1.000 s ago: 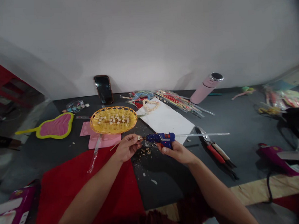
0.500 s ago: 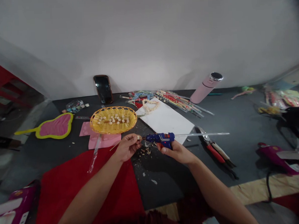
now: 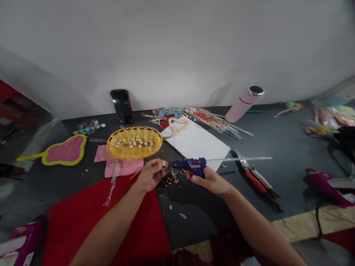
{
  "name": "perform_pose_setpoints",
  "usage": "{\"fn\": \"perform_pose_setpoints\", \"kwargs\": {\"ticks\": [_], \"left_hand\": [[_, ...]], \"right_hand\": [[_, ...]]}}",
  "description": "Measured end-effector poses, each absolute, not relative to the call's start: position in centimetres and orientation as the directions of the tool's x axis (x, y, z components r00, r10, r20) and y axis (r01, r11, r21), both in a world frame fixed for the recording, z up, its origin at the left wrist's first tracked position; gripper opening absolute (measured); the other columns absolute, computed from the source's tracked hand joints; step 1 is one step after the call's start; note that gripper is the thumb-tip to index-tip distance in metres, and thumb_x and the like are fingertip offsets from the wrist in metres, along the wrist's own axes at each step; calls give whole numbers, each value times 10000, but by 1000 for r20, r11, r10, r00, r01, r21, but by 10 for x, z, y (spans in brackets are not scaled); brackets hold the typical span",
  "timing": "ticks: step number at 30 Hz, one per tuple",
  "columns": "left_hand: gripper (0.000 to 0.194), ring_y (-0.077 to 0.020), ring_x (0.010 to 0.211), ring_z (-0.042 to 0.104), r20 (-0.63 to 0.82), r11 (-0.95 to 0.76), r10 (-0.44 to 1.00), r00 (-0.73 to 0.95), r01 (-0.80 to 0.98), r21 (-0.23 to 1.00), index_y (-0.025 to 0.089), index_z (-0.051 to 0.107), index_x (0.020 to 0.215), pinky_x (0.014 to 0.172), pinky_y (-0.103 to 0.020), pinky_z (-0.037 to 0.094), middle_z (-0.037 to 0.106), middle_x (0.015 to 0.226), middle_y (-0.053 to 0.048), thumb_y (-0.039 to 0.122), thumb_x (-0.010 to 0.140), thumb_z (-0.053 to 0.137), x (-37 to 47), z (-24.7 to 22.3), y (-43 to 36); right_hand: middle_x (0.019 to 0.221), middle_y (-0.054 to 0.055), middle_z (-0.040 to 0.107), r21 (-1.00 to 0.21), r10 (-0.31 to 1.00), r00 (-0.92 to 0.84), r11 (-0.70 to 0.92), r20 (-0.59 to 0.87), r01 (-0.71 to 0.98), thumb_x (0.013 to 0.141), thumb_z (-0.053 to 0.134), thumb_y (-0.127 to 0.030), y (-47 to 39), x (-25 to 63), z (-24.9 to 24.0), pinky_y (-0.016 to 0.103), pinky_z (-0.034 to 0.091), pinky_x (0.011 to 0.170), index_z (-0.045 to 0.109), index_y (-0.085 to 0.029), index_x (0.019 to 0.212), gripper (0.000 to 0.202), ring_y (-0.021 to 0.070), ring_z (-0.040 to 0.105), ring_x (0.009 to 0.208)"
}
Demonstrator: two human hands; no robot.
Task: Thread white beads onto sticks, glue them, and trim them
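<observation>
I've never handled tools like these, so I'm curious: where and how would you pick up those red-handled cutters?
I'd grip the red-handled cutters around both handles, coming from the near right: the handles slant that way, and the metal head points away. The right hand, holding the glue gun, is to their left.

The glue gun (image 3: 184,164) looks glossy plastic. Left of it, the basket (image 3: 134,153) is rough weave and the red sheet (image 3: 89,205) matt, felt-like cloth; right of it, the shears (image 3: 253,180) show metal.
</observation>
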State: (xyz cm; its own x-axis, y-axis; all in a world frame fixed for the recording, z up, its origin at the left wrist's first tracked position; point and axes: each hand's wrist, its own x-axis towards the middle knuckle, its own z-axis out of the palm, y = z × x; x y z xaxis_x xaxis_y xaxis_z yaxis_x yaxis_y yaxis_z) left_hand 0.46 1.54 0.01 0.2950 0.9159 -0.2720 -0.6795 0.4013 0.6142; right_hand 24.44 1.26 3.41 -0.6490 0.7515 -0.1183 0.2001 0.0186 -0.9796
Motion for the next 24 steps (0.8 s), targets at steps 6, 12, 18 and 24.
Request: {"fn": "perform_pose_setpoints", "kwargs": {"ticks": [6,12,18,24], "left_hand": [[174,-58,554,524,-294,411,912,288,-668,620,96,633,662,540,-189,462,619,720,-33,192,632,775,5,4,17],[176,-54,564,515,-286,392,920,270,-678,621,99,626,660,535,-183,459,616,731,-40,191,631,774,4,7,18],[147,-50,593,513,-246,377,926,286,-699,607,105,632,684,568,-185,466,616,762,-39,175,652,756,3,2,19],[140,-53,589,525,-236,373,928,290,-696,613,104,632,678,569,-190,469,631,777,-46,175,658,751,2,1,19]], "right_hand": [[807,24,525,-986,760,-642,9,-101,165,854,534,-475,14,247,34,251,386,643,561,-148,967,347,127,457,703],[740,28,568,-988,883,-446,-149,-150,38,834,548,-506,18,261,30,267,397,596,533,-155,1058,417,139,514,645],[659,9,570,-948,934,-176,-317,-311,-3,803,558,-550,37,269,21,268,421,558,510,-166,889,396,131,544,565],[672,17,594,-940,967,-112,-191,-229,282,796,554,-558,58,283,19,264,415,543,521,-167,969,429,144,551,580]]}}
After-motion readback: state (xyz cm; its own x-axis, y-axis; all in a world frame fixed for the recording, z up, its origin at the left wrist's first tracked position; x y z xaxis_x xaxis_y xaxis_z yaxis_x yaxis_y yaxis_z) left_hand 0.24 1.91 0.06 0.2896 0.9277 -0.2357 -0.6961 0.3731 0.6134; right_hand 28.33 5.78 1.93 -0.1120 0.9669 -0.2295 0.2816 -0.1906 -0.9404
